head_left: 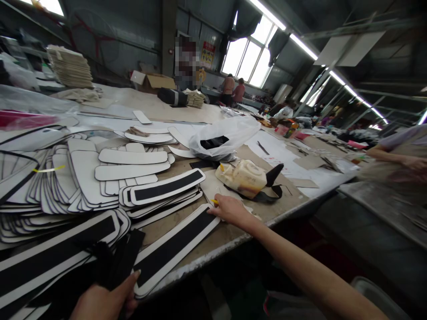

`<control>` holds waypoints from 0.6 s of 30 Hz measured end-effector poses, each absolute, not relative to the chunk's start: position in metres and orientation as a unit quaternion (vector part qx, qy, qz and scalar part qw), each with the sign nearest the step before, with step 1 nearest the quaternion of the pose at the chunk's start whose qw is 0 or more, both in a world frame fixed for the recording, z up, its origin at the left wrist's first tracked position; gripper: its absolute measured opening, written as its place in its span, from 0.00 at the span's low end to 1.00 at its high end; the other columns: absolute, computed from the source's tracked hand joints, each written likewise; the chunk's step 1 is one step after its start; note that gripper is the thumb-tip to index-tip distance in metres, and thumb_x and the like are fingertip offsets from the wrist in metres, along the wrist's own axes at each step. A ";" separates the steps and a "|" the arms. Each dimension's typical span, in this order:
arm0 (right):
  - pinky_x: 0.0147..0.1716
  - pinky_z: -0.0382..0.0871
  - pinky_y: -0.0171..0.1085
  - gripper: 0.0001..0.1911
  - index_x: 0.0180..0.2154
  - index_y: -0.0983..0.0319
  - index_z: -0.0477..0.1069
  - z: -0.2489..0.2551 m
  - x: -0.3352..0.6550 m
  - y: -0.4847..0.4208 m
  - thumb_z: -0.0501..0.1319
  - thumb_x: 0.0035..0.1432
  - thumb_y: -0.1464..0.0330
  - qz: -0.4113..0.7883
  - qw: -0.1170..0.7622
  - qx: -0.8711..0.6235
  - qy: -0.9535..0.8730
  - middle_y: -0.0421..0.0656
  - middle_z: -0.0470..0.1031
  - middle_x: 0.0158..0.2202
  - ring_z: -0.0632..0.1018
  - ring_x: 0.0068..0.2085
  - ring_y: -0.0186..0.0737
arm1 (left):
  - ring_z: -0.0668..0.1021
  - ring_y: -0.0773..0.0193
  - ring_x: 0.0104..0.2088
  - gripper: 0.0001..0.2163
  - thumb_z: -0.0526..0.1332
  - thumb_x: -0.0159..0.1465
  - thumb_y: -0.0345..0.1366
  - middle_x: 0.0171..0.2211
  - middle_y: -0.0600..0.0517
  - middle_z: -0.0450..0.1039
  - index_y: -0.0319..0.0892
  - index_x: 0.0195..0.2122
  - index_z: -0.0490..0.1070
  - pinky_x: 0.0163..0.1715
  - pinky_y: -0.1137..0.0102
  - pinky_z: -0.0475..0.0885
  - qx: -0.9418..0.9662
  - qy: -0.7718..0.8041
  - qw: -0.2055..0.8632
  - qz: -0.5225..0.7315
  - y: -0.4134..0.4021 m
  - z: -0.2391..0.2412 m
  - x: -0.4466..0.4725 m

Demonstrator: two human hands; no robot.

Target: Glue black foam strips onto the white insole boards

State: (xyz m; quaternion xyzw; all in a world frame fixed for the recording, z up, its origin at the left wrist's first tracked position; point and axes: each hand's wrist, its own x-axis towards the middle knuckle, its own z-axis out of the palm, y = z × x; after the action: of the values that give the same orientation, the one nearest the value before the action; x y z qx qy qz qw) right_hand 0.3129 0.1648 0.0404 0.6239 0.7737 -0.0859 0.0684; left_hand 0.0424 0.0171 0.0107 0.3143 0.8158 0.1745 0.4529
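A long white panel with a black strip lying along its middle rests at the table's front edge. My right hand is at its far end, fingertips on the panel, fingers closed around a small yellow stick. My left hand is at the near end, closed on a bundle of loose black strips, its thumb against the panel's corner. Its lower fingers are partly hidden. Beside it lie panels bearing black strips; behind, a smaller stack has a black strip on top.
Stacked white panels cover the left. Beyond my right hand lie a yellowed plastic jug on its side and a clear bag with black material. A co-worker's arm is at right across a gap; other people stand at the back.
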 end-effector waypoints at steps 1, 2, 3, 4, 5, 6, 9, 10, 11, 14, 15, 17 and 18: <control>0.29 0.57 0.34 0.19 0.37 0.61 0.66 0.042 0.314 0.164 0.54 0.52 0.53 -0.093 0.059 0.622 0.775 0.46 0.74 0.35 0.73 0.36 0.43 | 0.74 0.50 0.19 0.19 0.61 0.44 0.52 0.11 0.45 0.71 0.44 0.06 0.67 0.23 0.64 0.64 0.313 0.811 0.466 0.166 0.018 0.011 0.041; 0.28 0.56 0.34 0.18 0.36 0.61 0.67 0.044 0.315 0.163 0.53 0.53 0.53 -0.101 0.048 0.618 0.778 0.46 0.74 0.34 0.73 0.35 0.42 | 0.74 0.50 0.19 0.18 0.62 0.43 0.51 0.12 0.45 0.72 0.44 0.06 0.67 0.23 0.64 0.64 0.311 0.807 0.475 0.163 0.019 0.011 0.040; 0.28 0.56 0.33 0.18 0.34 0.61 0.67 0.046 0.316 0.162 0.51 0.54 0.53 -0.109 0.039 0.615 0.780 0.45 0.73 0.33 0.73 0.34 0.41 | 0.74 0.50 0.19 0.17 0.63 0.42 0.51 0.12 0.45 0.72 0.44 0.07 0.67 0.22 0.64 0.64 0.308 0.805 0.479 0.165 0.020 0.011 0.039; 0.27 0.55 0.33 0.18 0.32 0.61 0.67 0.047 0.316 0.161 0.51 0.54 0.53 -0.117 0.030 0.612 0.782 0.45 0.73 0.32 0.72 0.33 0.40 | 0.74 0.51 0.18 0.16 0.63 0.42 0.50 0.11 0.46 0.71 0.44 0.07 0.67 0.21 0.65 0.64 0.307 0.804 0.481 0.170 0.020 0.011 0.038; 0.26 0.54 0.33 0.18 0.31 0.62 0.66 0.048 0.316 0.160 0.52 0.54 0.53 -0.125 0.022 0.611 0.781 0.44 0.72 0.30 0.72 0.32 0.39 | 0.74 0.51 0.17 0.16 0.63 0.42 0.49 0.11 0.47 0.71 0.44 0.08 0.67 0.21 0.65 0.64 0.305 0.801 0.483 0.178 0.020 0.011 0.039; 0.26 0.54 0.32 0.17 0.31 0.62 0.66 0.049 0.316 0.159 0.54 0.52 0.53 -0.131 0.014 0.612 0.780 0.44 0.72 0.29 0.71 0.31 0.38 | 0.73 0.53 0.17 0.16 0.63 0.43 0.48 0.10 0.47 0.70 0.44 0.08 0.68 0.20 0.65 0.64 0.305 0.797 0.485 0.190 0.020 0.011 0.039; 0.25 0.53 0.32 0.16 0.28 0.62 0.65 0.050 0.313 0.158 0.59 0.47 0.55 -0.143 -0.014 0.621 0.770 0.41 0.69 0.26 0.69 0.29 0.36 | 0.72 0.55 0.15 0.16 0.61 0.47 0.46 0.08 0.48 0.67 0.43 0.09 0.68 0.21 0.66 0.65 0.297 0.787 0.491 0.228 0.019 0.009 0.042; 0.24 0.53 0.32 0.15 0.27 0.62 0.63 0.051 0.313 0.158 0.59 0.46 0.56 -0.155 -0.024 0.620 0.769 0.40 0.67 0.25 0.68 0.28 0.35 | 0.72 0.56 0.16 0.16 0.61 0.47 0.46 0.08 0.48 0.67 0.42 0.09 0.68 0.21 0.66 0.65 0.289 0.785 0.493 0.240 0.018 0.008 0.042; 0.24 0.53 0.31 0.15 0.24 0.62 0.62 0.052 0.312 0.158 0.60 0.46 0.57 -0.177 -0.035 0.615 0.768 0.39 0.65 0.23 0.67 0.27 0.34 | 0.72 0.56 0.16 0.16 0.61 0.47 0.45 0.09 0.48 0.68 0.42 0.09 0.68 0.21 0.66 0.66 0.277 0.786 0.493 0.250 0.017 0.006 0.042; 0.21 0.52 0.30 0.15 0.22 0.62 0.57 0.059 0.315 0.156 0.59 0.46 0.60 -0.298 -0.079 0.593 0.744 0.35 0.59 0.19 0.62 0.21 0.29 | 0.72 0.58 0.17 0.18 0.61 0.48 0.48 0.10 0.48 0.69 0.41 0.09 0.67 0.22 0.66 0.65 0.261 0.781 0.490 0.288 0.009 0.003 0.040; 0.19 0.51 0.30 0.15 0.22 0.62 0.56 0.063 0.317 0.155 0.59 0.47 0.60 -0.344 -0.098 0.588 0.725 0.33 0.57 0.18 0.60 0.20 0.28 | 0.71 0.59 0.17 0.19 0.62 0.47 0.48 0.10 0.48 0.69 0.41 0.08 0.66 0.23 0.67 0.65 0.261 0.773 0.487 0.313 0.006 0.003 0.038; 0.17 0.49 0.29 0.17 0.23 0.61 0.55 0.071 0.321 0.152 0.59 0.46 0.58 -0.417 -0.138 0.587 0.680 0.31 0.54 0.16 0.57 0.18 0.26 | 0.69 0.63 0.17 0.20 0.63 0.47 0.48 0.10 0.50 0.67 0.40 0.08 0.65 0.24 0.69 0.64 0.252 0.741 0.493 0.380 0.001 0.006 0.036; 0.16 0.47 0.29 0.18 0.24 0.61 0.54 0.075 0.323 0.150 0.60 0.45 0.57 -0.442 -0.156 0.588 0.659 0.31 0.53 0.16 0.55 0.17 0.26 | 0.69 0.65 0.17 0.20 0.63 0.47 0.47 0.10 0.52 0.66 0.40 0.07 0.64 0.24 0.70 0.64 0.232 0.717 0.506 0.419 -0.002 0.009 0.035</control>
State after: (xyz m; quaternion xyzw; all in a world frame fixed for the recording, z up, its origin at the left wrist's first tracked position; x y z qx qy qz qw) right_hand 0.3228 0.1500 0.0751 0.5880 0.6590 -0.4422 -0.1563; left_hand 0.0353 -0.0021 0.0088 0.2323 0.7173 0.4191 0.5058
